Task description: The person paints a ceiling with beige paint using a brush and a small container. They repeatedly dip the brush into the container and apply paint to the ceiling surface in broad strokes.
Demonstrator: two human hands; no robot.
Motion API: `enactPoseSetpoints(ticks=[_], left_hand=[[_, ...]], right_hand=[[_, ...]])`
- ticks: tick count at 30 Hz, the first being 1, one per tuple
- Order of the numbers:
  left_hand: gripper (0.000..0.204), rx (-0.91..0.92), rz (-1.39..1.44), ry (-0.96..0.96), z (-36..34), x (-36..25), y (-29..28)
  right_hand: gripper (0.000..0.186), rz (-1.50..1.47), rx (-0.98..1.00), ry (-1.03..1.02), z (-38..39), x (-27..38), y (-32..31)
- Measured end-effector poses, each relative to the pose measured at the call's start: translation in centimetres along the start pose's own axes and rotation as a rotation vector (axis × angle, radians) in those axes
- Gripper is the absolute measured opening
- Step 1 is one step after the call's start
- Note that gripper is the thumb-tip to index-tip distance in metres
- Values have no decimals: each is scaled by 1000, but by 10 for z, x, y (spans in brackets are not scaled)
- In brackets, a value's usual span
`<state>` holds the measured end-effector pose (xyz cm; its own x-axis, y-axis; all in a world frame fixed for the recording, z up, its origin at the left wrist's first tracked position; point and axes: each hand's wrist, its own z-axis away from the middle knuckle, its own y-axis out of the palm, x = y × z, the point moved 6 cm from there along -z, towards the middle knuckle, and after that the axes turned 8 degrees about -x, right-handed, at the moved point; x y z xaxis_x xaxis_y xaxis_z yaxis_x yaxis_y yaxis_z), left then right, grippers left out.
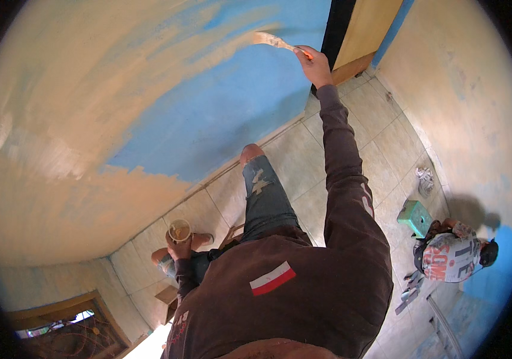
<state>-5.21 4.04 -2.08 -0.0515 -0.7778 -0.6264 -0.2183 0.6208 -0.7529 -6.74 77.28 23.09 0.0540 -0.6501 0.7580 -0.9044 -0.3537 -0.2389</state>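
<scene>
At the lower left, a wooden-framed window (67,331) is sitting low in the corner, with curling bars crossing it. The long wall (208,122) is spreading from there across the upper part of the view, cream paint covering its left side and streaking over a blue area toward the right. Near the foot of this wall, the left hand (180,250) is holding a small round cup (188,227), its fingers curving around the side; the cup is containing something tan. A bent leg in torn jeans (266,194) is showing next, the bare knee pointing at the wall. Farther right and higher, a paintbrush (275,41) is extending leftward, its cream-coated bristles appearing to touch the wall where cream is bordering blue. The right hand (314,69) is gripping its orange handle, fingers clamping together on it, just beside a dark door frame (336,30). Beyond the pale tiled floor (375,155), a green stool (414,218) is standing near a crumpled cloth (424,181). Just past the stool, another person (449,260) in a printed grey shirt is staying low by the right-hand wall, which is showing a blue patch (501,272).
</scene>
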Motion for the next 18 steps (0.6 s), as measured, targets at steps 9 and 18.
enactPoseSetpoints(ticks=[9, 18], left_hand=[[91, 19, 7, 3, -3, -10, -1], [89, 14, 13, 21, -3, -18, 0]], right_hand=[[25, 220, -432, -67, 41, 6, -4], [26, 190, -282, -131, 140, 114, 112]])
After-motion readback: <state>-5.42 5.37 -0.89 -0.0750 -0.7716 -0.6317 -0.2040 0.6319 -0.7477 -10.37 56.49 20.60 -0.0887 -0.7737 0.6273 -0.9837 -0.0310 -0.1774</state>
